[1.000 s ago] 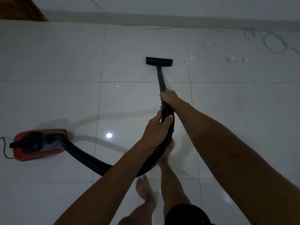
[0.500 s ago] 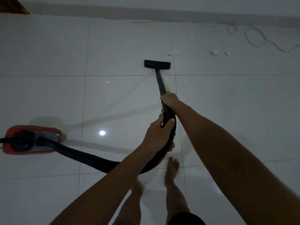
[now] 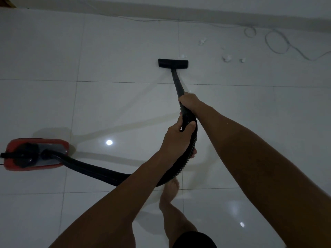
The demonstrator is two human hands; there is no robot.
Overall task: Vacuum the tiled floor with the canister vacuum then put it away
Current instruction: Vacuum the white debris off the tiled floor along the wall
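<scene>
Black and stiff, the rigid plastic wand (image 3: pixel 177 83) steers best where your right hand (image 3: pixel 189 102) clasps it, your left hand (image 3: pixel 176 138) gripping the floppy ribbed hose (image 3: pixel 100 171), flat floor nozzle (image 3: pixel 173 63) on tile, red canister vacuum (image 3: pixel 35 154) trailing lightly behind-left.

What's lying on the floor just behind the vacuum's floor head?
A small white scrap shows just beyond the floor head. Anything under the head is hidden.
</scene>
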